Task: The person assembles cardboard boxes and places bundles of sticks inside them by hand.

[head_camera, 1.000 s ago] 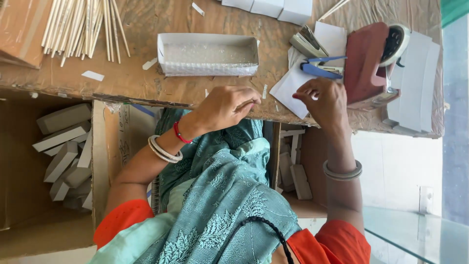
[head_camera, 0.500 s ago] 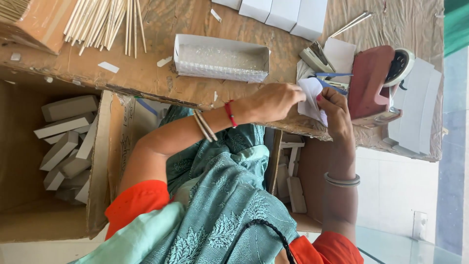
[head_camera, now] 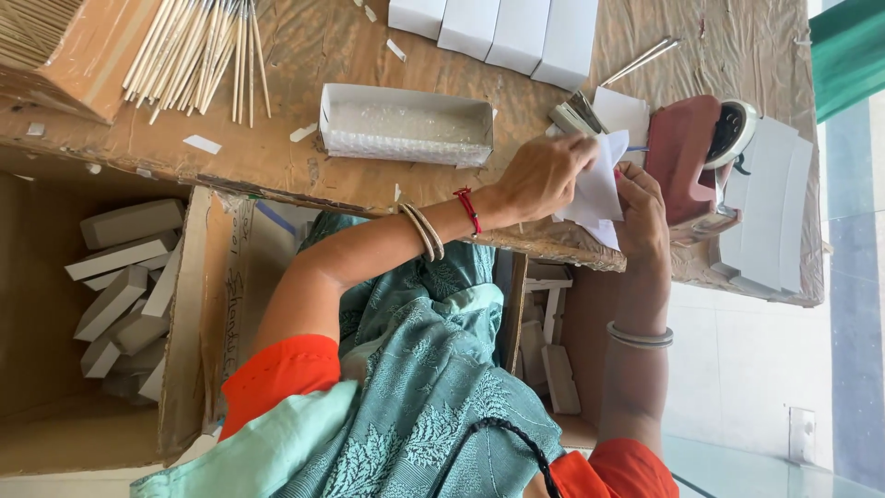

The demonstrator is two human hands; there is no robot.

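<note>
My left hand, with a red thread and bangles at the wrist, pinches the top of a white paper sheet. My right hand grips the same sheet from the other side, near the table's front edge. The sheet is lifted off the brown table and looks partly folded between the two hands. An open white box tray lies just left of my left hand.
A bundle of thin wooden sticks lies at the far left. Closed white boxes stand at the back. A red tape dispenser and flat white card blanks sit to the right. A cardboard carton holds several long boxes.
My left hand has moved right from the table edge to the paper. Both hands now hold the sheet, lifted off the table.
</note>
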